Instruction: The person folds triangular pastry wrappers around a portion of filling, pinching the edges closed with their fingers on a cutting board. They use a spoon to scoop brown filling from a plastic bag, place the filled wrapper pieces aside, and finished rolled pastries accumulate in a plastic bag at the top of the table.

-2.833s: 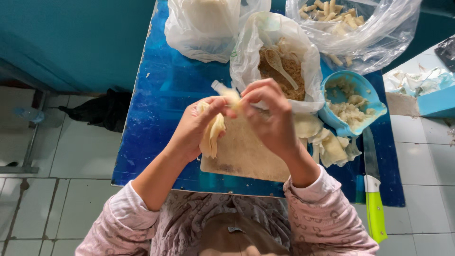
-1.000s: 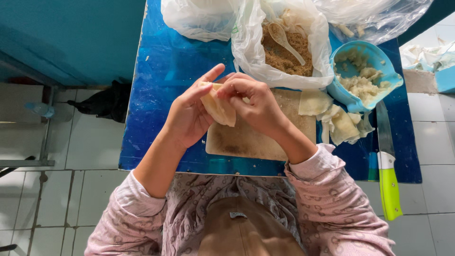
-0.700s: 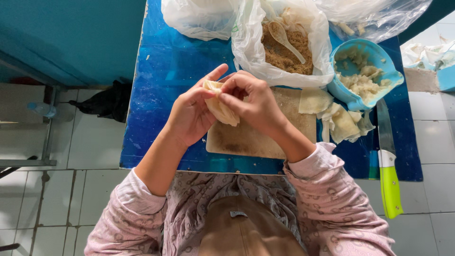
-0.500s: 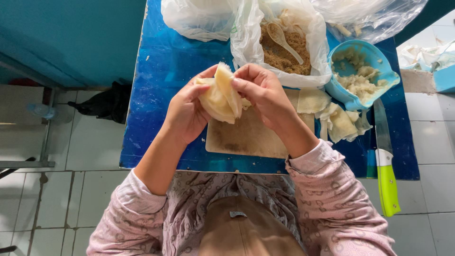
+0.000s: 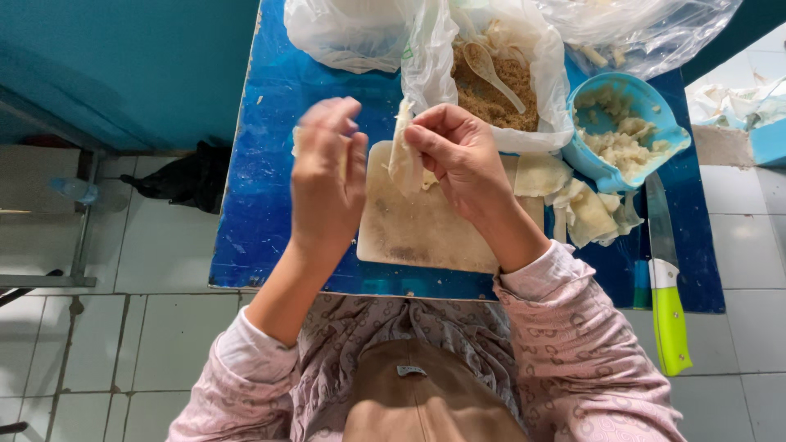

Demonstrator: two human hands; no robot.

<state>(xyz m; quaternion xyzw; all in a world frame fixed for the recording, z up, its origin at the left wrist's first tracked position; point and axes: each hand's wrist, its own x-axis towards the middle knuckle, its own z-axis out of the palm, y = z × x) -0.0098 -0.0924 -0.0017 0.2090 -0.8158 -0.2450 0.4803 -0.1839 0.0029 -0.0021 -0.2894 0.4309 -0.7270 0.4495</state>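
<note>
Your blue tabletop [image 5: 270, 196] fills the middle of the frame, with three clear plastic bags [image 5: 344, 33] along its top edge; the middle one holds brown filling and one pale spoon [image 5: 491, 69]. One wooden cutting board [image 5: 426, 225] lies at centre. Your left hand [image 5: 327, 176] is raised left of centre, back to the camera, fingers loosely open and holding nothing. Your right hand [image 5: 458, 155] is at centre above the board's top edge, fingertips pinched on one pale folded wrapper [image 5: 403, 151] that hangs downward. One blue bowl [image 5: 655, 106] of pale pieces sits at upper right, a small stack of wrappers [image 5: 585, 209] below it, and one green-handled knife [image 5: 667, 286] at right.
</note>
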